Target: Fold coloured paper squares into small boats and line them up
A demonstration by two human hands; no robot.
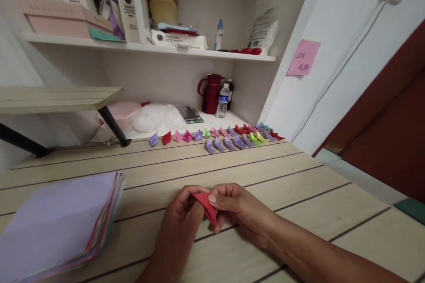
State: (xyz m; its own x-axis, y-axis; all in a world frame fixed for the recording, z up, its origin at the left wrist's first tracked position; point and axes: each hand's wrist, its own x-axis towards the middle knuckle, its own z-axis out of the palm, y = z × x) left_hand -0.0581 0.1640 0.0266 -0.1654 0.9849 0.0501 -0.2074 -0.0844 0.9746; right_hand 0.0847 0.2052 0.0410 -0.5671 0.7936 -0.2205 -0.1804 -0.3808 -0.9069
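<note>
Both my hands pinch a small folded red paper piece (206, 207) just above the wooden table (299, 194). My left hand (184, 214) grips its left side with curled fingers. My right hand (237, 212) holds its right edge, thumb on top. Further back on the table stand two rows of small folded paper boats (219, 137) in purple, red, pink and green. A stack of coloured paper sheets (56, 221), lilac on top, lies at the near left.
A low wooden riser shelf (56, 97) on black legs stands at the left. Behind the table sit a red jug (211, 93), a water bottle (223, 101) and white bags (157, 117). A pink sticky note (303, 56) hangs on the white wall at right.
</note>
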